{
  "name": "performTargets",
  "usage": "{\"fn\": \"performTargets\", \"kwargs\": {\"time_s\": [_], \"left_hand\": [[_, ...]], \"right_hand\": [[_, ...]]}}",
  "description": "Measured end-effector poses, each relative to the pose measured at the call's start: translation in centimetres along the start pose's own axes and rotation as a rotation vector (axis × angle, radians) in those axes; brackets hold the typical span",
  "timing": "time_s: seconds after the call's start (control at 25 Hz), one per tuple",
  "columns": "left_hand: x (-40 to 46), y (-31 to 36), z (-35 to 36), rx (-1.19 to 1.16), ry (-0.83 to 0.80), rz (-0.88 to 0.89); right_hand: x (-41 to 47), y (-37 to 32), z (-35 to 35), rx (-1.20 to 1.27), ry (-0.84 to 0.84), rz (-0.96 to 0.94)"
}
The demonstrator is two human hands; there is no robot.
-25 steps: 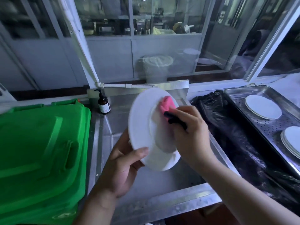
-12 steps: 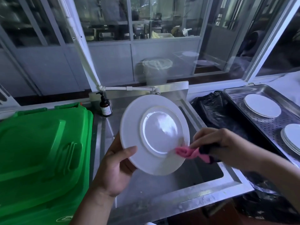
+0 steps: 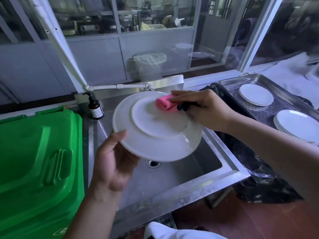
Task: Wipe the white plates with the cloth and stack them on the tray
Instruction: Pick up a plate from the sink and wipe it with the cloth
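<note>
A white plate (image 3: 155, 133) is held in the centre of the frame, tilted and with its underside and foot ring turned up toward the camera, above a steel sink (image 3: 198, 171) whose drain shows just below the plate's lower rim. The left hand (image 3: 114, 163) grips the plate at its lower left edge, thumb laid over the rim and the other fingers curled out of sight beneath it. The right hand (image 3: 200, 109) comes in from the right and presses a folded pink cloth (image 3: 165, 104) against the upper part of the plate's base; its fingers lie fairly straight along the cloth, and a dark patch under the palm looks like part of the cloth or a band, though the view is too blurred to be sure. At the right edge of the frame a perforated metal tray (image 3: 269, 116) sits beside the sink on black plastic sheeting (image 3: 241, 149); it holds a single plate (image 3: 256, 94) toward its far end and a small plate stack (image 3: 296, 125) nearer the camera. A green bin lid (image 3: 38, 163) fills the lower left, and a brown pump bottle (image 3: 95, 108) stands at the sink's back left corner.
</note>
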State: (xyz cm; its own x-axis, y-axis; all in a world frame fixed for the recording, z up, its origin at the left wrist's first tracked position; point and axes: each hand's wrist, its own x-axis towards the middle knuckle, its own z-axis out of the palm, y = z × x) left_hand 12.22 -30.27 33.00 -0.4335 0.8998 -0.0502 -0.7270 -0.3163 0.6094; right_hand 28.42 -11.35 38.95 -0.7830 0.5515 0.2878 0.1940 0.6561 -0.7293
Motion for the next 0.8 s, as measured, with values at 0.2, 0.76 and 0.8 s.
{"fn": "performTargets", "kwargs": {"time_s": [0.2,0.76,0.8], "left_hand": [[0.5,-1.2,1.0,0.177,0.029,0.171],[0.8,-6.8,1.3,0.393,0.206,0.232],[0.9,-6.7,1.1,0.369,0.223,0.210]], "right_hand": [[-3.0,0.9,4.7,0.500,0.322,0.401],[-10.2,-3.5,10.2,0.730,0.206,0.581],[-10.4,-3.2,9.7,0.703,0.132,0.573]]}}
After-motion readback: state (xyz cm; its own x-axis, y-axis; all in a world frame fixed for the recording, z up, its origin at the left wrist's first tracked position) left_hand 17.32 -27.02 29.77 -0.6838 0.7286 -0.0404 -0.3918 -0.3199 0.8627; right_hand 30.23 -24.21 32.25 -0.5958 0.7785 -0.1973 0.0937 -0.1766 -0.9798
